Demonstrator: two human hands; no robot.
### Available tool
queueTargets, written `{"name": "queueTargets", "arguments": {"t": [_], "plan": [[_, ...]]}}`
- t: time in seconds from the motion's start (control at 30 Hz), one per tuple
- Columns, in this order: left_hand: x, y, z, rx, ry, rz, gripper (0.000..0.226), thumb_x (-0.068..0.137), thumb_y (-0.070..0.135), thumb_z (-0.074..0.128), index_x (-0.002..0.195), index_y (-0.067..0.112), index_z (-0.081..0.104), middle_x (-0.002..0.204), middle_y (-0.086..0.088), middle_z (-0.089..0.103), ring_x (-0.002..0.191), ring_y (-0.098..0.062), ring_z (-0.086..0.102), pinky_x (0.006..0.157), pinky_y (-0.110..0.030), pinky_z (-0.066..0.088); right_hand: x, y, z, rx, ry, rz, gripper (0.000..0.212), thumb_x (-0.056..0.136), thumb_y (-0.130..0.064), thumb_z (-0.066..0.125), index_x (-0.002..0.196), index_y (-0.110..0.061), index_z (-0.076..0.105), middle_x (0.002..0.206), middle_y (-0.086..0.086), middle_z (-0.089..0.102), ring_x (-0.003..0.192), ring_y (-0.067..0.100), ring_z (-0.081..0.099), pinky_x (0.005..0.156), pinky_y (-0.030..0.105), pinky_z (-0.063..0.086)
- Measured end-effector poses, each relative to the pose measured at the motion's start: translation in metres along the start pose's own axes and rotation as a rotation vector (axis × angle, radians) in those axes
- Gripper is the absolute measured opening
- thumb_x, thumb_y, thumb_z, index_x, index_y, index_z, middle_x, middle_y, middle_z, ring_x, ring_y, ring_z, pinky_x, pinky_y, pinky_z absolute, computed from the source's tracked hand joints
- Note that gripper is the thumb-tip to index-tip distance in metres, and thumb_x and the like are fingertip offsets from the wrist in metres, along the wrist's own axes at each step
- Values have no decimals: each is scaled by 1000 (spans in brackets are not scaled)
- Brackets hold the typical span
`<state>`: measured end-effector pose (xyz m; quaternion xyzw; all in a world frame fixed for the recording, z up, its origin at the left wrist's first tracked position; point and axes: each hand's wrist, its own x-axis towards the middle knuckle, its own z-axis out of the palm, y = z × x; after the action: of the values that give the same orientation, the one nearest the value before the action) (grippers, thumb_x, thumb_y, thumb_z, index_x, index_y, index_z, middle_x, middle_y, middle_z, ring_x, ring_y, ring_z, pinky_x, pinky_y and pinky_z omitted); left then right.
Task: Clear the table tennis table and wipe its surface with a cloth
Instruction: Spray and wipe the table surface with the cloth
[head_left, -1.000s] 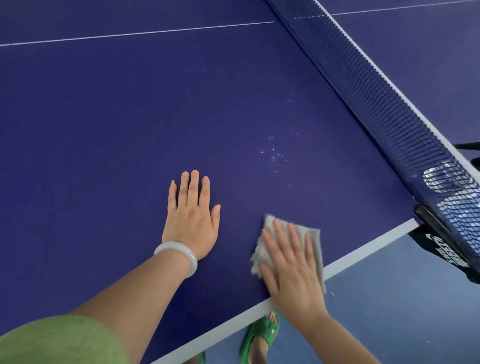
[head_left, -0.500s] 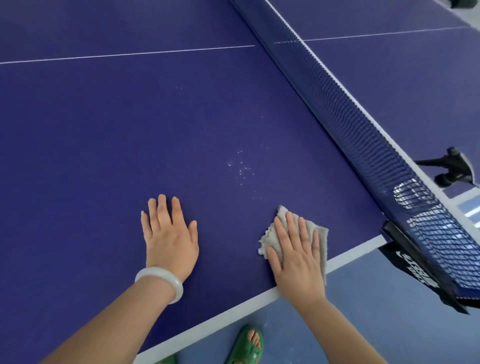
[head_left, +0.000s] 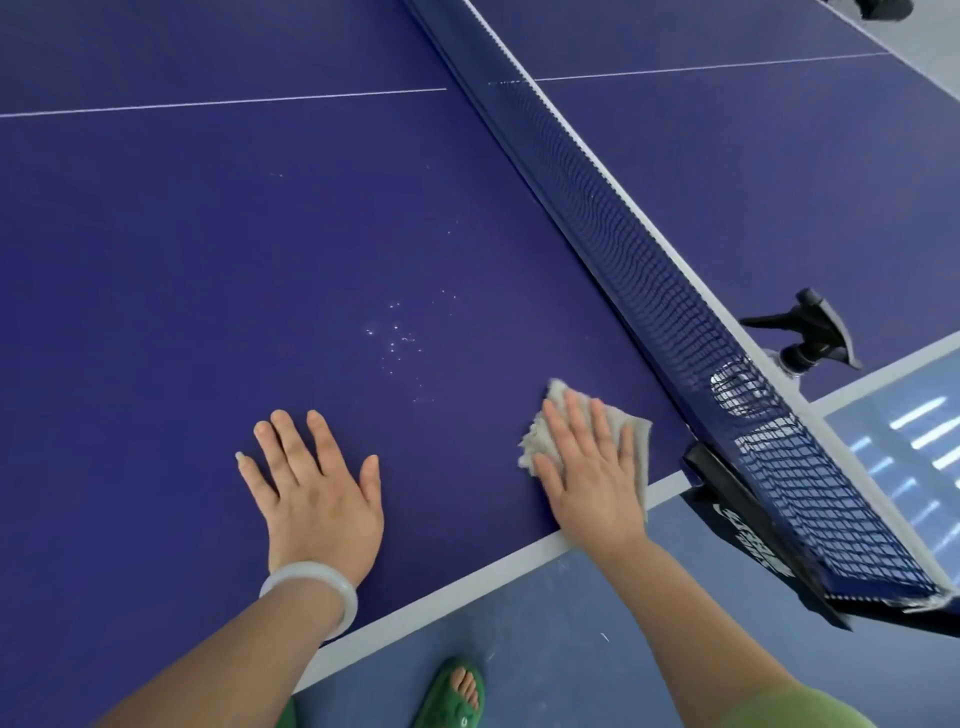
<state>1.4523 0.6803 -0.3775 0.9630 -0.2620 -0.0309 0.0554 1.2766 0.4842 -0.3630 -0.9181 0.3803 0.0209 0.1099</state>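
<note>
Head view: wiping the table tennis table (head_left: 208, 260) by the net (head_left: 649, 270).
Your rt hand (head_left: 592, 478) lies flat, fingers straight, pressing the grey cloth (head_left: 641, 447) just inside the white edge line. Your lt hand (head_left: 317, 493) is flat and bare, bracing. Sweep w/ even pressure toward the white specks (head_left: 395, 338). Spray bottle (head_left: 810, 332) body is blurred behind the mesh. Specks: water or grit, can't tell.

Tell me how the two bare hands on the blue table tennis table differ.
The left hand lies directly on the dark blue table; the right hand presses a crumpled grey cloth. The left hand's wrist wears a pale bangle; the right hand's wrist is bare. The right hand sits nearer the blue net than the left hand. Both are flat, palms down.
</note>
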Motion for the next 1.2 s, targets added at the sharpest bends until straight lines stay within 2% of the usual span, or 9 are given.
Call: {"name": "queueTargets", "arguments": {"t": [0.13, 0.3, 0.43, 0.63, 0.77, 0.87, 0.97, 1.07, 1.2], "plan": [[-1, -1, 1, 10, 21, -1, 76, 97, 49, 17, 150, -5, 27, 154, -34, 22, 146, -48, 15, 117, -64, 11, -17, 26, 0, -86, -14, -332, 58, 102, -54, 20, 156, -33, 20, 164, -14, 10, 153, 15, 4, 120, 49, 7], [-1, -1, 2, 46, 55, -2, 75, 97, 49, 20, 149, -5, 28, 154, -34, 23, 146, -47, 16, 118, -63, 11, 20, 73, -12, -98, -17, -156, 61, 98, -59, 15, 156, -39, 13, 164, -19, 3, 152, 12, -2, 122, 51, 4], [-1, -2, 4, 46, 71, -4, 76, 97, 50, 19, 149, -5, 29, 154, -34, 24, 146, -47, 16, 118, -63, 11, 80, 48, -18, -43, -50, -52, 70, 88, -63, 1, 155, -43, -1, 162, -21, -11, 150, 12, -15, 122, 50, -5], [-2, -2, 4, 33, 87, -10, 77, 96, 50, 20, 149, -5, 31, 154, -33, 24, 146, -47, 16, 118, -63, 11, 32, -6, -6, -82, -89, -560, 59, 103, -52, 25, 157, -32, 14, 165, -11, 4, 153, 17, -3, 122, 47, -6], [-1, -1, 3, 40, 77, -15, 77, 96, 51, 19, 149, -5, 30, 154, -33, 24, 146, -47, 16, 118, -62, 11, 50, 44, -12, -118, -26, -303, 61, 99, -58, 17, 157, -38, 9, 165, -15, 1, 152, 14, -3, 122, 49, 3], [-2, 0, 3, 55, 59, -18, 77, 96, 51, 20, 149, -4, 30, 154, -31, 24, 146, -46, 17, 118, -62, 13, 104, 56, -22, -38, -28, -73, 63, 98, -58, 14, 157, -37, 5, 165, -14, -5, 152, 13, -9, 123, 44, -6], [-1, 0, 3, 66, 53, -27, 76, 96, 50, 20, 149, -3, 30, 155, -30, 24, 146, -45, 17, 118, -61, 13, 148, 26, -23, 0, -47, -16, 61, 103, -50, 21, 158, -31, 2, 165, -10, -9, 151, 15, -14, 122, 44, -8], [-2, -1, 3, 68, 54, -23, 76, 96, 50, 20, 149, -3, 32, 154, -31, 25, 146, -45, 18, 118, -61, 13, 131, -22, -14, -14, -86, -253, 68, 96, -55, 9, 158, -29, 4, 165, -7, -7, 152, 18, -13, 122, 42, -11], [-2, 0, 2, 60, 60, -24, 76, 96, 49, 20, 148, -4, 32, 154, -31, 26, 146, -46, 18, 117, -62, 14, 56, -26, -6, -64, -102, -587, 60, 103, -50, 25, 158, -28, 14, 166, -8, 1, 152, 15, -7, 122, 39, -8]]}}
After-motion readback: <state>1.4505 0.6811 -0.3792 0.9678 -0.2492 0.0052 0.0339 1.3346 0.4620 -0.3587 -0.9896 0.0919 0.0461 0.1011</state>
